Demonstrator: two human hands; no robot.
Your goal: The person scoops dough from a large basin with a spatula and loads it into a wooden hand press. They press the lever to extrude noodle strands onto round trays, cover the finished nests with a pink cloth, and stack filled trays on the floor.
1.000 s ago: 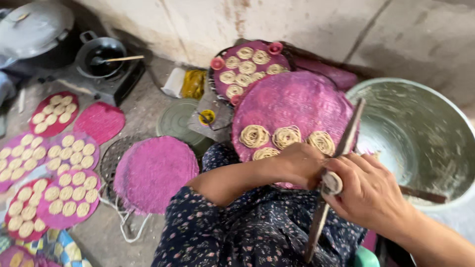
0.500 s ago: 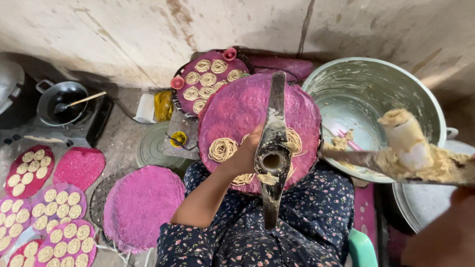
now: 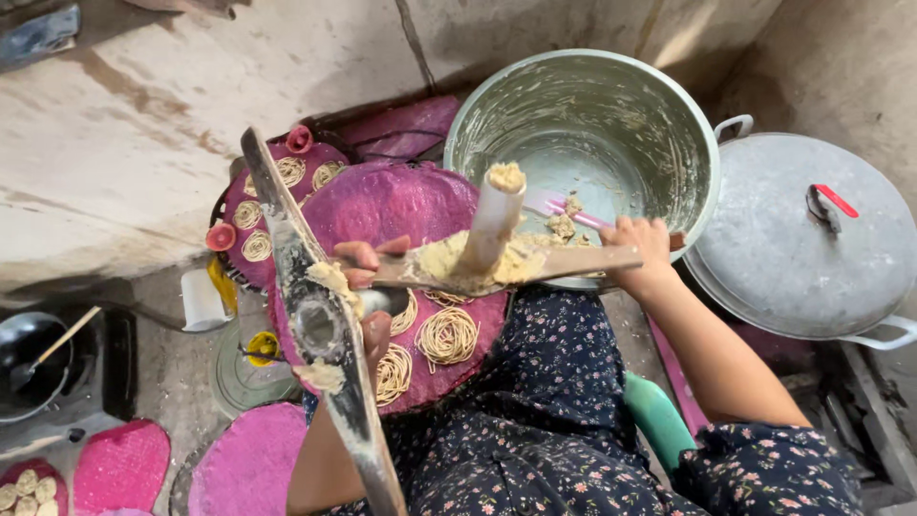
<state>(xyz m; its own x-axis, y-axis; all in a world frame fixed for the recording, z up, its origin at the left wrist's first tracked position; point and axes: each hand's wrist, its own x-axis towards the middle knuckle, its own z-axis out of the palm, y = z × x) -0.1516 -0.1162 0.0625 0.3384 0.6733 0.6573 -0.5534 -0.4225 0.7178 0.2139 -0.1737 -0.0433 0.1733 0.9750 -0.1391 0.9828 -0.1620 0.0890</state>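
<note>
A wooden dough press lies open over my lap. My left hand (image 3: 368, 287) grips it near its metal cylinder, by the long lower bar (image 3: 320, 334). My right hand (image 3: 642, 250) holds the far end of the upper lever (image 3: 564, 260), swung out toward the big bowl. The lever's white plunger (image 3: 495, 220) sticks up, smeared with pale dough. Under the press, a round purple mat (image 3: 401, 205) rests on my lap, carrying several coiled noodle nests (image 3: 447, 336).
A large metal bowl (image 3: 583, 115) with a pink spatula (image 3: 564, 205) and dough scraps stands ahead. A metal lid (image 3: 812, 239) sits at right. A second mat of nests (image 3: 277, 191), bare pink mats (image 3: 248, 463), a black pan (image 3: 29, 363) and a white cup (image 3: 201, 298) lie left.
The press has swung open, its upper lever now pointing toward the bowl in my right hand. The view has shifted right, bringing the bowl and lid into full sight.
</note>
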